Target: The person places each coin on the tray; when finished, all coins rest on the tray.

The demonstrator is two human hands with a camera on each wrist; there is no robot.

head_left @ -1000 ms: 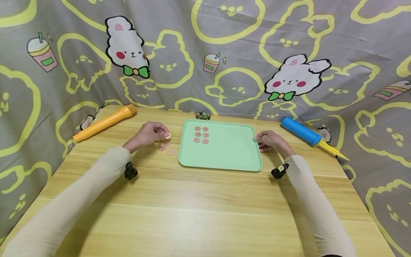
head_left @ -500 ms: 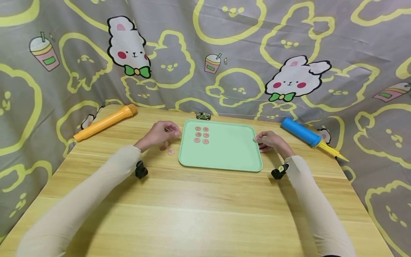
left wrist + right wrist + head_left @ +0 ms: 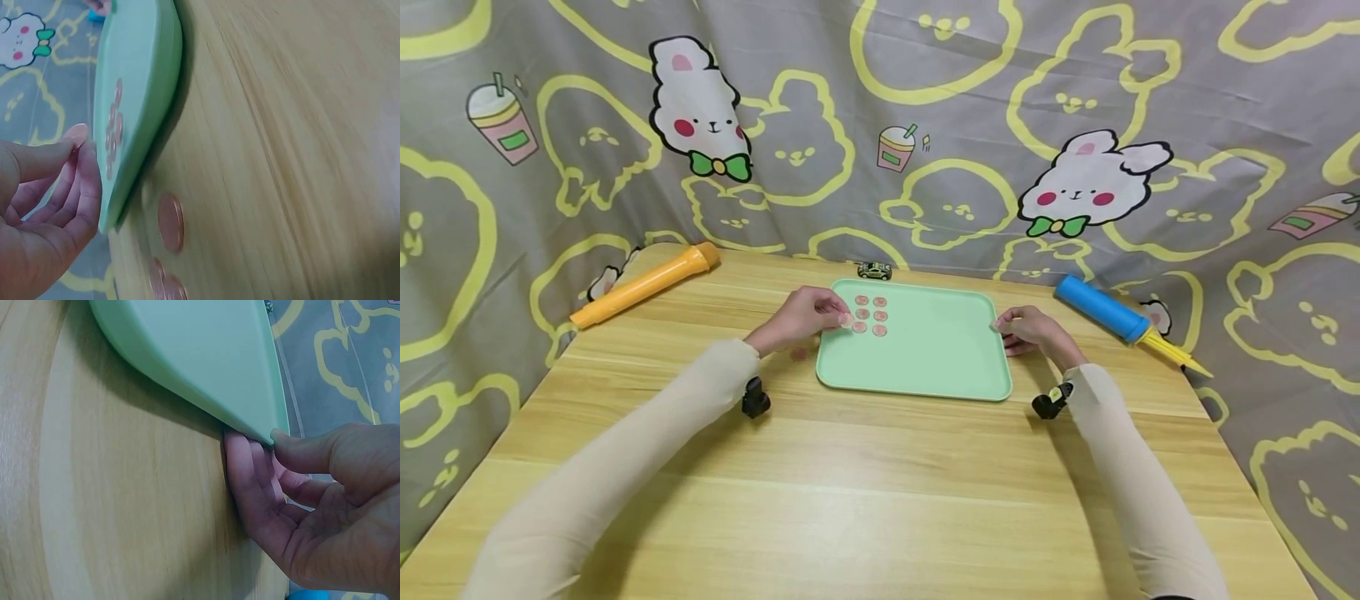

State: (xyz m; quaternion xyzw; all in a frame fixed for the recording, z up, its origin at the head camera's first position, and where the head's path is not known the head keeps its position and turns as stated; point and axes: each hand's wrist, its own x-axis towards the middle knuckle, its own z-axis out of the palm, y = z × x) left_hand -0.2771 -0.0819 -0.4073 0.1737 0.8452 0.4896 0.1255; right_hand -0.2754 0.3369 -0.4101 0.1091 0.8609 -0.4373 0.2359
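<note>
My left hand [image 3: 805, 315] pinches a copper coin [image 3: 77, 132] between thumb and forefinger, just over the left edge of a pale green tray [image 3: 932, 362]. Flat on the tray's left part lie several copper coins [image 3: 879, 316], set out in two columns, close to the held one. At the tray's opposite side my right hand [image 3: 1032, 327] grips the edge, thumb on the rim and the other fingers curled against the outside and underside. Beside the tray, below my left hand in the left wrist view, a loose coin [image 3: 170, 222] and two overlapping coins [image 3: 173, 289] lie on the wood.
The wooden table [image 3: 880, 492] ends at a patterned grey curtain [image 3: 820, 125]. A small toy car [image 3: 874, 270] stands behind the tray. An orange tube [image 3: 647, 286] lies at the back left, and a blue pump with a yellow tip [image 3: 1105, 308] at the back right.
My left hand has carried the coin rightward from beside the loose coins to over the tray's left edge. The right hand has kept its grip on the tray.
</note>
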